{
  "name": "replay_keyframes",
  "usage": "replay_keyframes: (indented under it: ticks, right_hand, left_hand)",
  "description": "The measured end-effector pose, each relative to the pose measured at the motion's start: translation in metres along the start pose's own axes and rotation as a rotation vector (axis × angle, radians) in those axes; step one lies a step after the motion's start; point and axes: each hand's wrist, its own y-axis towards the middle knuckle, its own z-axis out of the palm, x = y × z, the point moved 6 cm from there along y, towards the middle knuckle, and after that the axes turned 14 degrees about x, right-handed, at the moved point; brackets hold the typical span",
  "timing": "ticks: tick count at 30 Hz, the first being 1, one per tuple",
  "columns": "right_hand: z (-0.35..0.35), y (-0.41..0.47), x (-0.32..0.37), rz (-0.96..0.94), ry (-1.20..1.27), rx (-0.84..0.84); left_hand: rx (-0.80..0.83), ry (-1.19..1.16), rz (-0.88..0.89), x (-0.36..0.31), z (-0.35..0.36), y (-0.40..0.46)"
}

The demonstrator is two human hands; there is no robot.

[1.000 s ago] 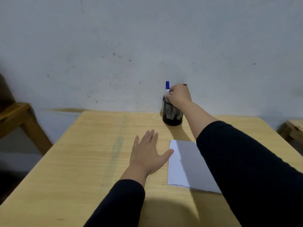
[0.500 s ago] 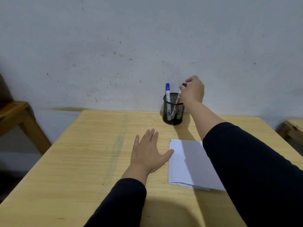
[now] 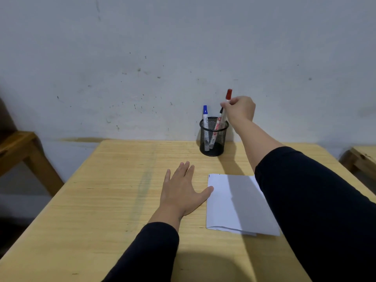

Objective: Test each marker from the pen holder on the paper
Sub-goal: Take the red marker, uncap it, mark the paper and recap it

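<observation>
light was even and fairly dim, cool grey on the wall (image 3: 183, 47), warmer on the wooden surface (image 3: 101, 200). source seemed above and behind the camera: soft shadows fell forward and to the left. right arm's shadow crossed the paper (image 3: 242, 200) in a grey band; a broad dark patch sat on the surface near the bottom edge. pen holder (image 3: 213, 137) threw a faint shadow on the wall behind it. no glare or blown highlights. wide-angle bend showed at the edges, surface sides splaying out. corners darkened, mostly left. focus fair in the centre; right hand (image 3: 241, 110) slightly soft, sleeves lacked detail. mild compression noise on the wall.
</observation>
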Motion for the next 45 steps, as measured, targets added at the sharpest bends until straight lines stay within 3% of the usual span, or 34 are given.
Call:
replay_keyframes:
  ticks: [6,11,15,19,26,29,32,34,35,39,45]
  right_hand:
    - [-0.035,-0.016,0.045,-0.187,0.132,0.027]
    - [-0.034,-0.054,0.032,-0.202,0.215,0.234]
    - [-0.024,-0.084,0.0,-0.174,0.168,0.339]
    - [-0.018,-0.11,-0.023,-0.143,0.092,0.448]
    - [-0.012,-0.135,-0.024,-0.163,0.073,0.571]
    - [-0.015,-0.134,-0.023,-0.199,-0.003,0.475]
    - [-0.03,-0.136,-0.018,-0.283,-0.032,0.139]
    - [-0.034,-0.138,-0.023,-0.217,0.035,0.012]
    - [-0.031,-0.137,-0.03,-0.136,0.119,0.027]
    - [-0.007,-0.139,-0.042,0.191,0.619,0.254]
    - [0.002,-0.135,-0.052,0.255,0.516,0.295]
  left_hand:
    - [0.028,0.021,0.007,-0.003,-0.002,-0.004]
    - [0.003,-0.089,0.03,-0.004,-0.002,-0.01]
    - [-0.243,-0.153,0.126,-0.022,-0.042,-0.024]
    - [-0.566,0.033,0.4,-0.056,-0.096,-0.04]
    - [-0.603,0.253,0.569,-0.071,-0.103,-0.043]
    - [-0.585,0.107,0.528,-0.066,-0.104,-0.04]
    - [-0.608,-0.154,0.359,-0.055,-0.109,-0.037]
    - [-0.627,-0.31,0.264,-0.052,-0.11,-0.039]
    - [-0.63,-0.369,0.24,-0.053,-0.109,-0.04]
    - [-0.573,-0.421,0.249,-0.068,-0.097,-0.044]
    - [-0.462,-0.518,0.268,-0.073,-0.077,-0.046]
